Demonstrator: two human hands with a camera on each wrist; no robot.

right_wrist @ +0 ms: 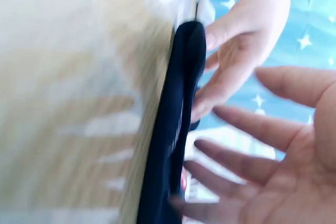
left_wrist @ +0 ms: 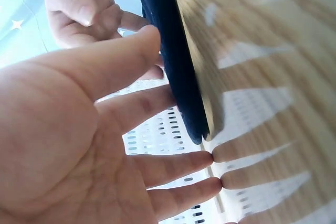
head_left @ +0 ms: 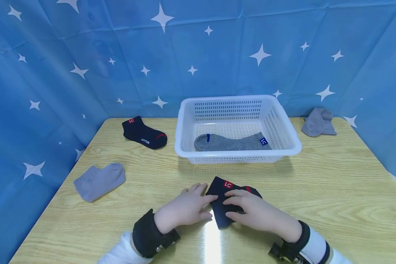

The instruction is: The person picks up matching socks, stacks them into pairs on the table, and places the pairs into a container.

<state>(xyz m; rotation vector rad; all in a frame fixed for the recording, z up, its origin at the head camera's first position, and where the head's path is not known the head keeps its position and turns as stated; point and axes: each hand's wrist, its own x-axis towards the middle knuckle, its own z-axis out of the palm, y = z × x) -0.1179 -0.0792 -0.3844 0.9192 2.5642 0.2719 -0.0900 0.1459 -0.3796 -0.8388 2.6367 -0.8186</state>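
A folded black sock (head_left: 219, 209) with a red LC label lies on the table in front of the basket. My left hand (head_left: 184, 207) is at its left edge, index fingertip touching the fabric and the other fingers extended beside it. From the right, my right hand (head_left: 255, 212) reaches over the sock, its fingers spread and loosely bent, covering part of it. In the left wrist view the black sock (left_wrist: 178, 66) appears edge-on as a flat stack. Folded layers of the black sock (right_wrist: 167, 135) show in the right wrist view, close to the right fingertips.
Behind the hands stands a white perforated basket (head_left: 237, 154) holding a grey sock (head_left: 231, 143) with a blue label. Another black sock (head_left: 143, 134) lies at back left, a grey sock (head_left: 100, 182) nearer on the left, and grey socks (head_left: 318, 123) at back right. A blue starry cloth hangs behind.
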